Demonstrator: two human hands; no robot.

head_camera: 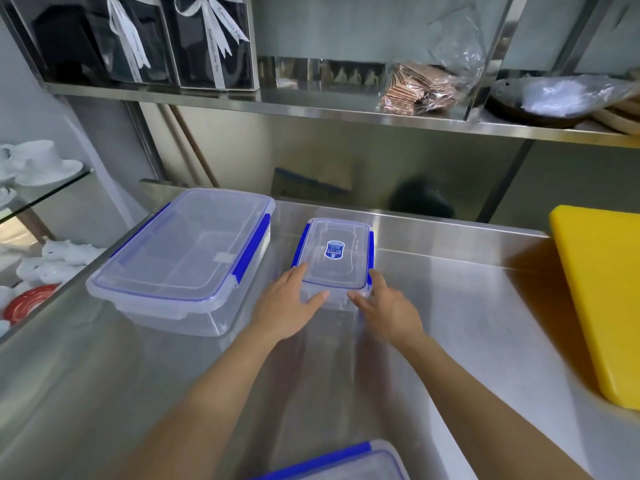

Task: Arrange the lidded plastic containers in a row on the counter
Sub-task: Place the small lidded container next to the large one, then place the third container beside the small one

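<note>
Three lidded clear containers with blue clips visible on steel counter (450, 306). Far left, off the counter: white cups and dishes (38, 161) on a glass shelf, more white ware and a red plate (29, 301) lower down. Large container (183, 261) sits on counter left side, lid on, empty as far as can be seen. Just right of it, not touching, small container (334, 261) with blue label on lid, resting on counter. Left hand (289, 306) pressed against small container's near-left corner, fingers along left side, thumb across front wall. Right hand (384, 306) mirrors it on near-right corner, thumb on front. Both hands hold the small container between them, fingers partly curled round it. Third container (349, 462) at bottom edge, only lid corner in view. Yellow cutting board (602, 299) on counter far right, well apart from containers. Upper steel shelf (311, 105): black ribboned boxes (145, 39) left, bagged brown packets (415, 88) middle, dark pan (540, 105) right.
</note>
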